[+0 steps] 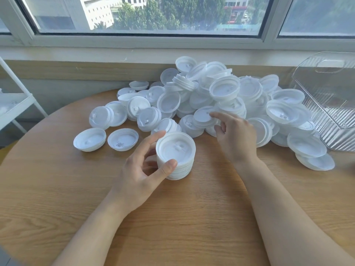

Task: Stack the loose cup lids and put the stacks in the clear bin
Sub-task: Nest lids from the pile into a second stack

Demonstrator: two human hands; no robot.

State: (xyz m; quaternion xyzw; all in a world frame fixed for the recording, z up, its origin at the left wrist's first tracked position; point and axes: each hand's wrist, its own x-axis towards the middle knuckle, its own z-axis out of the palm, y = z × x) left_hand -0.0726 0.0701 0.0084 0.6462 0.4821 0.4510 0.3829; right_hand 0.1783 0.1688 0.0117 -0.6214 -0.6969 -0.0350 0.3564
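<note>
While left hand (142, 169) grips ridged white lid stack (175, 155), right hand (233, 135) slack-fingered.

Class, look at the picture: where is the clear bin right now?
In the head view the clear bin sits at the table's far right edge, just right of the pile of loose lids, below the window.

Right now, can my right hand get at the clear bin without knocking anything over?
Probably yes. The right hand hovers open at the lid pile's near edge, and the clear bin stands farther right. Lids crowd the bin's left side, so swinging over bare table looks safest.
</note>
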